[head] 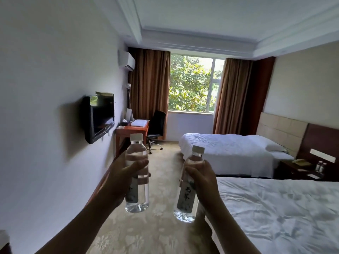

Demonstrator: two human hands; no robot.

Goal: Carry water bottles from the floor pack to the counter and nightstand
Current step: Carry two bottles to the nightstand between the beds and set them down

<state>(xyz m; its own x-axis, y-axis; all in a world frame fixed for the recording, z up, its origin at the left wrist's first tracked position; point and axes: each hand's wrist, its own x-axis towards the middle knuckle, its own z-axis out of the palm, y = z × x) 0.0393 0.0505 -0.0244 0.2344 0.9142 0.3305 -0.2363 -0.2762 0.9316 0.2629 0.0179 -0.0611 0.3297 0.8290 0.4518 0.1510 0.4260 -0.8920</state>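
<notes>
My left hand grips a clear water bottle with a white cap, held upright in front of me. My right hand grips a second clear water bottle with a grey label, tilted slightly to the right. The dark nightstand stands between the two beds at the right; two small bottles stand on it beside a phone. The floor pack is out of view.
A near bed and a far bed with white sheets fill the right side. A carpeted aisle runs ahead to a wooden desk and a black office chair. A television hangs on the left wall.
</notes>
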